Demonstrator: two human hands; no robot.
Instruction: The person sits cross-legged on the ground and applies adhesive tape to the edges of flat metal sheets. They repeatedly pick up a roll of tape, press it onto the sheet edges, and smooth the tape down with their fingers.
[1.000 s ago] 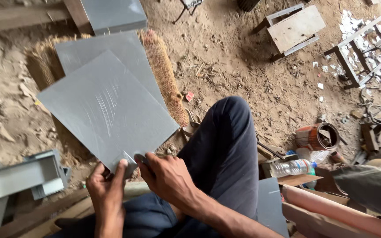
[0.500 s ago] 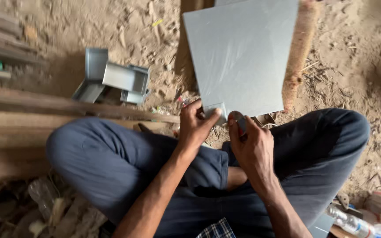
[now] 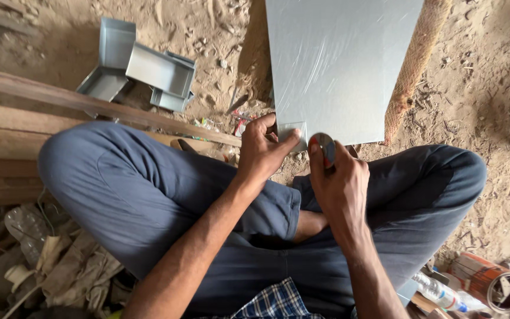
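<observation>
Figure: seated work on the sandy floor (image 3: 491, 88), seen from the head camera. My left hand (image 3: 264, 150) is closed on the near corner of the flat grey sheet-metal panel (image 3: 340, 65), thumb on top and fingers curled under, where a small tab of the edge looks folded over. My right hand (image 3: 340, 183) is clamped on a small round shiny metal tool with a red grip (image 3: 324, 146), held just beside that corner; I cannot tell whether it touches the sheet. The panel lies flat ahead of my crossed legs, its right edge over a straw broom (image 3: 411, 65). Bent grey metal channel pieces (image 3: 149, 71) rest well apart to the left, beyond wooden planks (image 3: 60, 118). I judge the step in hand to be working the panel's corner edge; the next move calls for a steady left-hand hold and careful alignment of the tool with the edge.
</observation>
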